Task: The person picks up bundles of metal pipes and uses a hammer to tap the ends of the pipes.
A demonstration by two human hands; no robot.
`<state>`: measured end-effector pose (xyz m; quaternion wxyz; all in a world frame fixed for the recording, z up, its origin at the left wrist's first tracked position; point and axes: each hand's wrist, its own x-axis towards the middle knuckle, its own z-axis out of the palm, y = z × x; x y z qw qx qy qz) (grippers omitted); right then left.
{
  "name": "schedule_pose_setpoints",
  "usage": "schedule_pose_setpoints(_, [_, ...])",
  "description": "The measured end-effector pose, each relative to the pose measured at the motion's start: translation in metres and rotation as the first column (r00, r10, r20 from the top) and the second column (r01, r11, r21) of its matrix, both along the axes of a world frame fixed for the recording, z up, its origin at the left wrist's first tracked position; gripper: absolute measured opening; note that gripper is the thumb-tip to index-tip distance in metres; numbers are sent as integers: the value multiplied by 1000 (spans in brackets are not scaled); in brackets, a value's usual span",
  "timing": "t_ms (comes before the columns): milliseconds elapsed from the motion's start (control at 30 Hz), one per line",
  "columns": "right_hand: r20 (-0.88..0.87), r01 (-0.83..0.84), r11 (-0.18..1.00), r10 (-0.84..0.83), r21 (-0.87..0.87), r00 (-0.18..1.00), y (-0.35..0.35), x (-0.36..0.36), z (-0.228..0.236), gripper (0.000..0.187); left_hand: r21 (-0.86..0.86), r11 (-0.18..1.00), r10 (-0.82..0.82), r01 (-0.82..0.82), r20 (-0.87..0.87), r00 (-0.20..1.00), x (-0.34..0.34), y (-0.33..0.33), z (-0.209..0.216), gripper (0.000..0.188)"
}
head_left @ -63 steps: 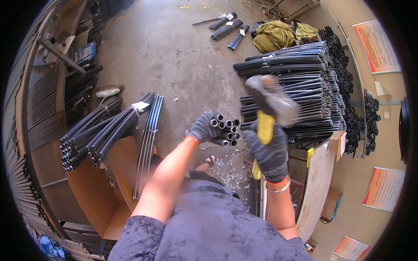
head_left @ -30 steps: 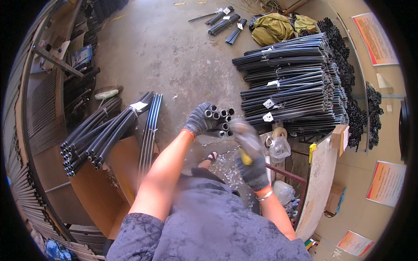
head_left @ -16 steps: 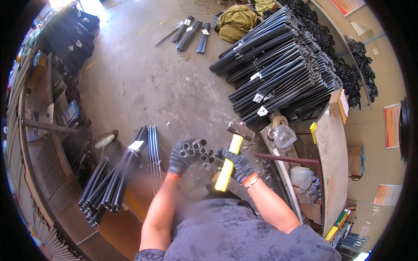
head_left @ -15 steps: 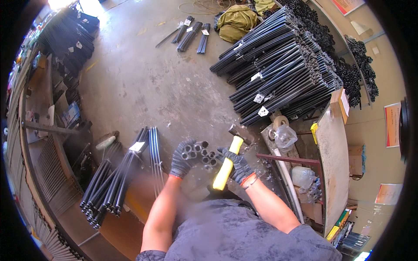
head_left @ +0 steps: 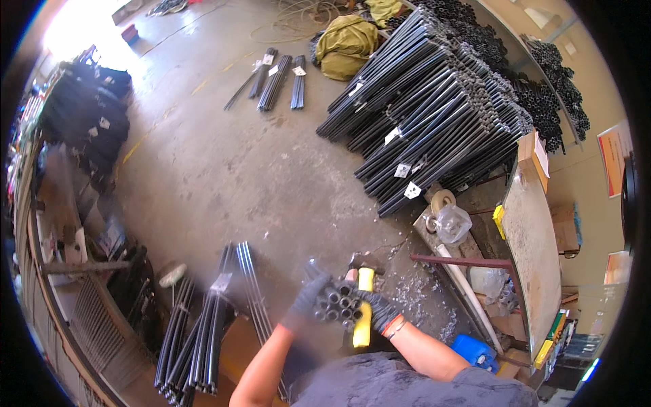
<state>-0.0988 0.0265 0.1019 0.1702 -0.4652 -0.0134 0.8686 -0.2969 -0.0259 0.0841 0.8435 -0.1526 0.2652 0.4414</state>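
Note:
Between my hands stands a bundle of dark metal tubes (head_left: pixel 337 304), their round open ends facing up at me. My left hand (head_left: pixel 306 305), in a dark knitted glove, is closed against the left side of this bundle. My right hand (head_left: pixel 382 313), gloved with an orange cuff, grips a hammer (head_left: pixel 363 327) by its thick yellow handle. The handle lies close along the bundle's right side, and the dark hammer head is at its far end. The tubes' lower ends are hidden from view.
Tied bundles of black tubes (head_left: pixel 209 332) lean at left, beside thin shiny rods (head_left: pixel 252 278). A large tube stack (head_left: pixel 413 115) fills the far right. A metal-framed bench (head_left: pixel 536 251) and a blue container (head_left: pixel 474 353) stand at right. Small tagged bundles (head_left: pixel 274 81) lie farther off.
The hammer handle has swung from a slant to nearly upright and sits closer to the tubes. My hands have come nearer together, and the whole view has shifted.

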Motion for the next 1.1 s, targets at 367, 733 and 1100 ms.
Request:
schedule_pose_setpoints(367, [-193,222,924,-167,313,967,136,62,-21,53,489,684,358,541,-871,336,43,152,-18,45])
schedule_pose_setpoints(733, [-252,418,741,-333,527,909,241,66,35,55,685,320,613,654,-676,408,50,318,50,48])
schedule_pose_setpoints(1100, [-184,532,755,-503,382,845,311,89,-59,35,-202,664,694,720,-190,-694,42,514,-33,32])
